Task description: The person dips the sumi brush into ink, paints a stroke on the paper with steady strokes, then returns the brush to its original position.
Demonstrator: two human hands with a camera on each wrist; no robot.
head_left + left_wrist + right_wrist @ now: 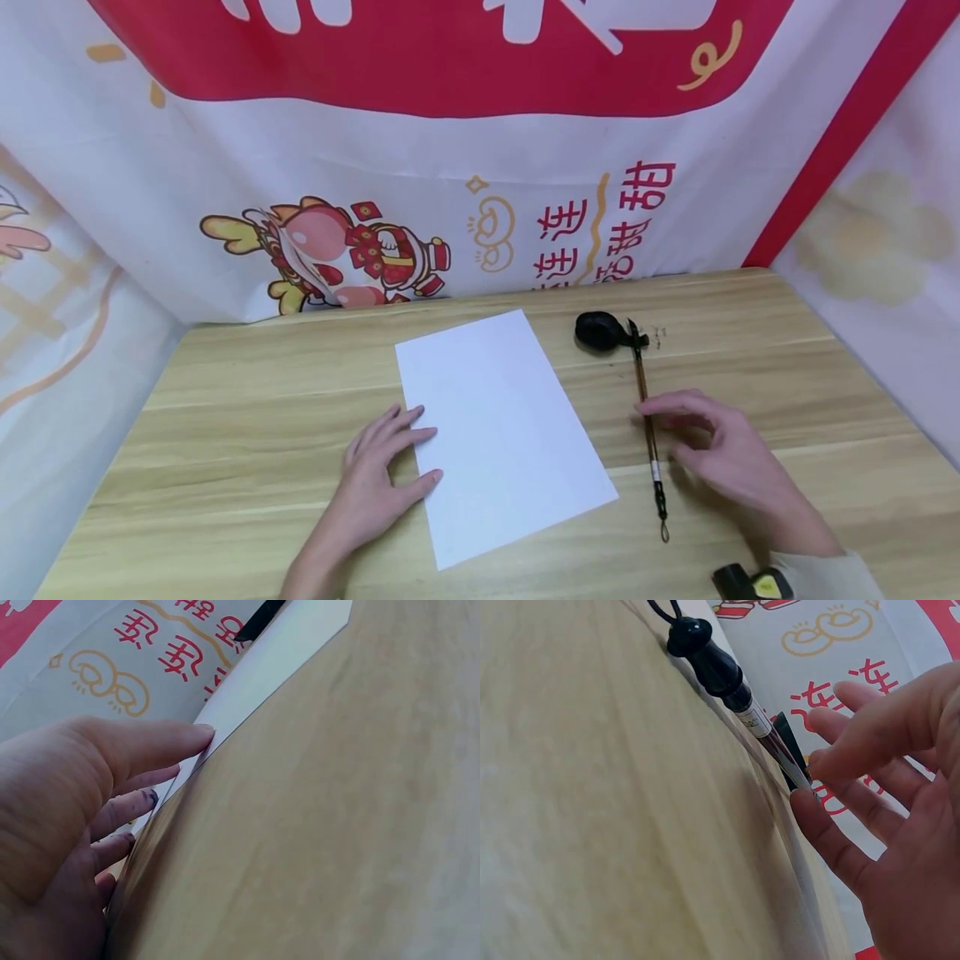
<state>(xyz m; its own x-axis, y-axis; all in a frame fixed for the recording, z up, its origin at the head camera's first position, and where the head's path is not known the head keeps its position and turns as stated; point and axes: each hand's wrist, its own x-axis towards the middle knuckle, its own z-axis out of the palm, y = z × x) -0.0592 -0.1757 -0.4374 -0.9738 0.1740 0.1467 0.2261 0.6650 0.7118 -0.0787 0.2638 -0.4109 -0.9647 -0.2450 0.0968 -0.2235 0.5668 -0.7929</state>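
Note:
A blank sheet of white paper (506,442) lies at a slant on the wooden table. My left hand (371,483) rests along its left edge, fingers spread and fingertips on the sheet; dark smudges show on two fingers (142,799) in the left wrist view. To the right of the paper lies a writing brush (651,446) with a brown shaft and a black end with a hanging loop. Its tip end leans on a small black rounded dish (598,331). My right hand (731,454) hovers at the shaft, index fingertip overlapping it, thumb apart and fingers loosely bent.
Dark ink-like marks (658,333) show on the table beside the dish. A printed red and white cloth (450,150) hangs behind the table's back edge and round both sides. A black and yellow device (753,582) sits at my right wrist by the sleeve (825,577).

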